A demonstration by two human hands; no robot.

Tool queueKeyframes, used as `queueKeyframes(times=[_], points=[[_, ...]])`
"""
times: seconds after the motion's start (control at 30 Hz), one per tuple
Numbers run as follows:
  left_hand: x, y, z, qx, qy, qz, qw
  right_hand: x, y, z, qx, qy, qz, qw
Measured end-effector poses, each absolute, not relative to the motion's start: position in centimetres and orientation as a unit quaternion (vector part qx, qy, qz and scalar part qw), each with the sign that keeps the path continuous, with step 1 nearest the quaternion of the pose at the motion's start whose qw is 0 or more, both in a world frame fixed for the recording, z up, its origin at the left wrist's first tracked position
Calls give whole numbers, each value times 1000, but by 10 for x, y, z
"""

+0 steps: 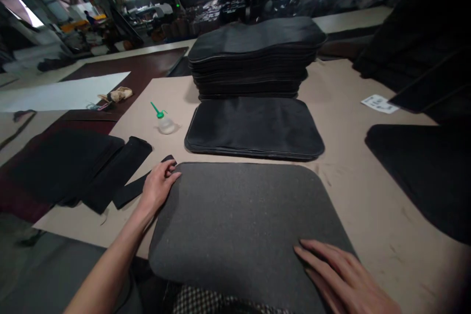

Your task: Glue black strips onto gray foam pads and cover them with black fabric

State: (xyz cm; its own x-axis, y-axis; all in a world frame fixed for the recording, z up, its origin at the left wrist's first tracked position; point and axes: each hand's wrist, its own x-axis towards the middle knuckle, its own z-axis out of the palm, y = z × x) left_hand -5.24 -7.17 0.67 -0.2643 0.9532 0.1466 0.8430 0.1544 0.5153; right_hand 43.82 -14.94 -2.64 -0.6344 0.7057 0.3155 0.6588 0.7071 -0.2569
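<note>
A grey felt panel [243, 221] with rounded corners lies flat on the tan table [353, 181] right in front of me. My left hand [157, 187] rests at its upper left corner, fingers curled onto the edge, next to a black strip [140, 185]. My right hand [342, 277] lies flat on the panel's lower right part, fingers stretched out and holding nothing. Beyond the grey panel lies a black padded panel [253, 127], and behind that a tall stack of the same black panels [253, 54].
A small clear bottle with a green nozzle [165, 121] stands left of the black panel. Black fabric pieces [73, 167] lie at the left, another dark sheet [427, 171] at the right, and a printed paper slip [379, 103] further back.
</note>
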Motion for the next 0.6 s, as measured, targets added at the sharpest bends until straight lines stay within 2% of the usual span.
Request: queueKeyframes(times=[0.17, 0.33, 0.6], points=[[-59, -69, -1, 569, 749, 302, 156, 433, -152, -19, -394, -897, 52, 191], [-65, -66, -1, 576, 754, 267, 170, 427, -154, -16, -412, -885, 76, 203], [-72, -57, -4, 648, 739, 173, 69, 415, -159, 5, -456, -850, 157, 211]])
